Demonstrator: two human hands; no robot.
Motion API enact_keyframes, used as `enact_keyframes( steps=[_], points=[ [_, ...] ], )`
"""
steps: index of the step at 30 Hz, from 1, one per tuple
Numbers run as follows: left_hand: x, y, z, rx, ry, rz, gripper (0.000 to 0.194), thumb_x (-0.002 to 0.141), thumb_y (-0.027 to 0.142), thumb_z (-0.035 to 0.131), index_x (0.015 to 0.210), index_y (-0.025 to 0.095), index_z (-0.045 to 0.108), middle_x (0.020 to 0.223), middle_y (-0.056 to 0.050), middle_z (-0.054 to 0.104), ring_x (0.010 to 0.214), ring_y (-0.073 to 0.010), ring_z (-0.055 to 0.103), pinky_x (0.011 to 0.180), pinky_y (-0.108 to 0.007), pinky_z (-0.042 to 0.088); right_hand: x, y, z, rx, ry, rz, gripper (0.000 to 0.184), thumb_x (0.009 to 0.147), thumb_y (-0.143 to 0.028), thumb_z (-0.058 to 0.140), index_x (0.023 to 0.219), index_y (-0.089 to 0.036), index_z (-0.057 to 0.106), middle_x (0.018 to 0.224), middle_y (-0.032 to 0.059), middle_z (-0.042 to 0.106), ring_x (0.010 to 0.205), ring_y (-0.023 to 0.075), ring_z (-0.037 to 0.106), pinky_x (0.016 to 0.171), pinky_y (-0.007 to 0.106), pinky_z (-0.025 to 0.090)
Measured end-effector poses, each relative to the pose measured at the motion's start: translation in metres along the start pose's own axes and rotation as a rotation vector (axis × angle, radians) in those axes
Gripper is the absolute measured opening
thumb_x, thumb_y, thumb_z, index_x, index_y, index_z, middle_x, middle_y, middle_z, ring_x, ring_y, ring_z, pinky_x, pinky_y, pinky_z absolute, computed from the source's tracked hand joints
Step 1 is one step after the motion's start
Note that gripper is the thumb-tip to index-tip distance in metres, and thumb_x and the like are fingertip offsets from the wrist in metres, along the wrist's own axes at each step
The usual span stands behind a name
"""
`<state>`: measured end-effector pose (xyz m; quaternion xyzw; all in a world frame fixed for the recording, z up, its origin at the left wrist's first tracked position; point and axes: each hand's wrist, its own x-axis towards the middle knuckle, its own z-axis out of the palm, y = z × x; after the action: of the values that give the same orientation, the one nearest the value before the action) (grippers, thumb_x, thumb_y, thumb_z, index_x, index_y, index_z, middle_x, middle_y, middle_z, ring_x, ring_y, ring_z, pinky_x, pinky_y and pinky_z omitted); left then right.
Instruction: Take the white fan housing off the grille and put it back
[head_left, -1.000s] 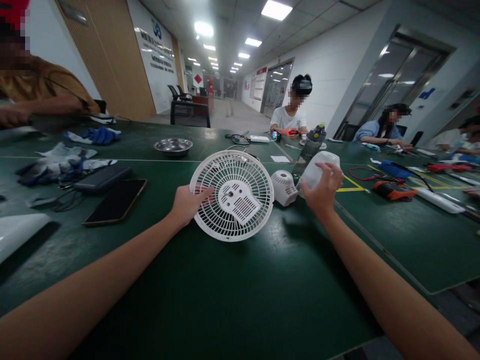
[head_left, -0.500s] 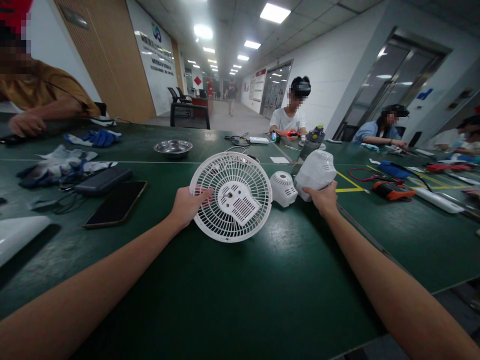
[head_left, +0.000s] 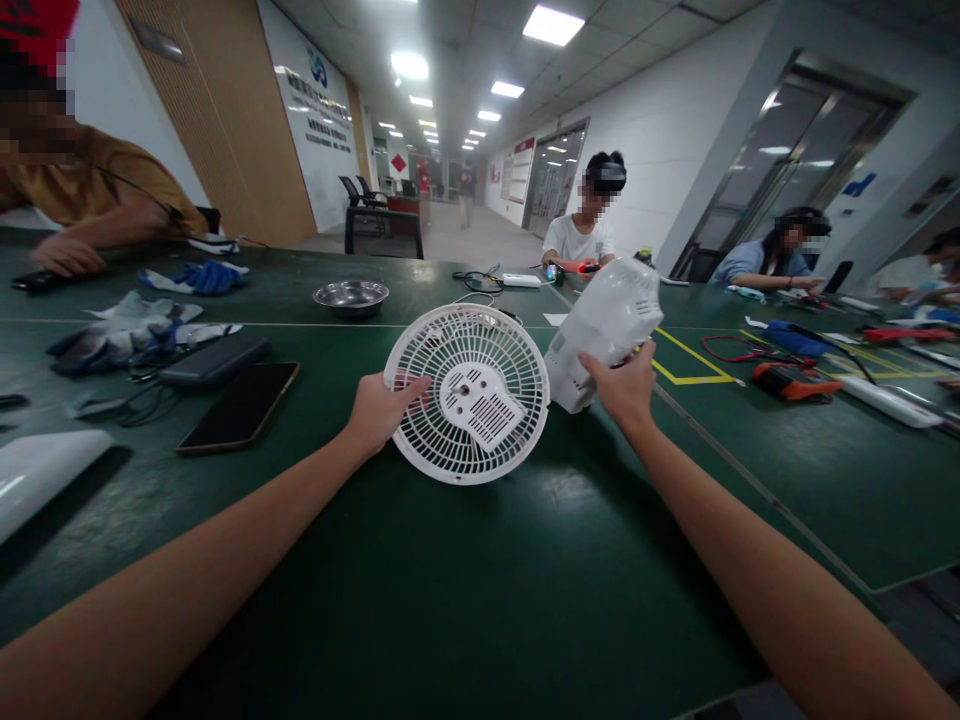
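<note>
My left hand (head_left: 379, 408) grips the left rim of a round white fan grille (head_left: 510, 365), with the thumb over the bars. The grille faces me, its slotted hub plate in the middle. In my right hand (head_left: 624, 385) is a glossy white plastic fan housing (head_left: 611, 305), tilted up to the right, with slots near its upper end. A white vented part (head_left: 571, 385) shows below it, close to the grille's right edge. I cannot tell whether that part is separate from the housing. Both hands are closed on what they hold.
On the green table (head_left: 480, 590) lie a phone (head_left: 240, 408), a dark case (head_left: 216, 362), gloves (head_left: 124, 335) and a metal bowl (head_left: 351, 298). To the right are an orange-black meter (head_left: 795, 382) and a white power strip (head_left: 889, 400). Co-workers sit around the table.
My right hand has moved left with the white housing, which now stands more upright and covers most of the bottle behind. The grille stays almost in place in my left hand.
</note>
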<state>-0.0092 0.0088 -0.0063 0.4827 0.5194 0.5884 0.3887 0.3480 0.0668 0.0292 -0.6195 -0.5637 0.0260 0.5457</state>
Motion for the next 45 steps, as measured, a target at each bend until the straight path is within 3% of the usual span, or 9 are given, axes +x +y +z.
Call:
enact_keyframes(
  steps=[3, 9, 15, 22, 27, 31, 45],
  points=[
    [0.001, -0.002, -0.001, 0.0, -0.015, -0.001, 0.017, 0.075, 0.029, 0.077, 0.085, 0.016, 0.073, 0.08, -0.011, 0.076, 0.071, -0.0268, 0.073, 0.066, -0.044, 0.06, -0.008, -0.002, 0.006, -0.062, -0.086, 0.008, 0.071, 0.06, -0.056, 0.078, 0.115, -0.021, 0.048, 0.105, 0.0127, 0.069, 0.092, 0.0319, 0.067, 0.084, 0.046, 0.051],
    [0.002, -0.003, -0.003, -0.002, -0.033, 0.001, 0.018, 0.076, 0.03, 0.077, 0.087, 0.017, 0.074, 0.081, -0.011, 0.076, 0.072, -0.0274, 0.073, 0.066, -0.044, 0.06, -0.001, 0.009, 0.0, -0.041, -0.027, -0.021, 0.077, 0.059, -0.057, 0.079, 0.119, -0.02, 0.048, 0.102, 0.0125, 0.069, 0.086, 0.0287, 0.066, 0.08, 0.043, 0.051],
    [-0.002, 0.004, -0.001, 0.015, -0.035, 0.006, 0.021, 0.076, 0.034, 0.078, 0.087, 0.017, 0.074, 0.082, -0.01, 0.076, 0.074, -0.027, 0.073, 0.07, -0.045, 0.06, 0.026, 0.04, -0.025, -0.096, 0.091, 0.028, 0.084, 0.056, -0.054, 0.081, 0.124, -0.017, 0.046, 0.103, 0.0122, 0.068, 0.086, 0.0274, 0.065, 0.081, 0.043, 0.05],
    [-0.005, 0.008, -0.001, -0.001, -0.054, -0.009, 0.022, 0.077, 0.033, 0.076, 0.091, 0.016, 0.073, 0.085, -0.01, 0.077, 0.076, -0.0269, 0.074, 0.071, -0.044, 0.06, 0.043, 0.072, -0.035, -0.091, 0.052, 0.15, 0.082, 0.057, -0.05, 0.082, 0.125, -0.02, 0.047, 0.112, 0.0139, 0.067, 0.095, 0.0303, 0.065, 0.085, 0.046, 0.049],
    [-0.005, 0.01, 0.002, 0.028, -0.019, -0.015, 0.019, 0.077, 0.029, 0.075, 0.088, 0.014, 0.072, 0.08, -0.008, 0.076, 0.072, -0.0236, 0.073, 0.069, -0.039, 0.06, 0.042, 0.07, -0.035, -0.024, 0.066, 0.144, 0.083, 0.064, -0.052, 0.079, 0.132, -0.018, 0.044, 0.114, 0.0152, 0.067, 0.097, 0.0306, 0.066, 0.089, 0.046, 0.049],
    [-0.005, 0.011, 0.003, 0.041, -0.017, -0.015, 0.019, 0.077, 0.029, 0.075, 0.088, 0.013, 0.072, 0.079, -0.007, 0.076, 0.071, -0.0226, 0.073, 0.069, -0.038, 0.06, 0.042, 0.066, -0.037, 0.049, 0.146, 0.045, 0.075, 0.073, -0.056, 0.071, 0.133, -0.017, 0.047, 0.115, 0.0154, 0.066, 0.097, 0.0288, 0.065, 0.088, 0.044, 0.049],
    [-0.005, 0.011, 0.001, 0.034, -0.028, -0.04, 0.02, 0.078, 0.028, 0.075, 0.091, 0.013, 0.072, 0.082, -0.008, 0.076, 0.074, -0.0237, 0.073, 0.071, -0.04, 0.06, 0.051, 0.074, -0.036, 0.146, 0.239, -0.024, 0.061, 0.07, -0.046, 0.075, 0.121, -0.018, 0.056, 0.109, 0.0093, 0.065, 0.093, 0.025, 0.063, 0.084, 0.041, 0.05]
  ],
)
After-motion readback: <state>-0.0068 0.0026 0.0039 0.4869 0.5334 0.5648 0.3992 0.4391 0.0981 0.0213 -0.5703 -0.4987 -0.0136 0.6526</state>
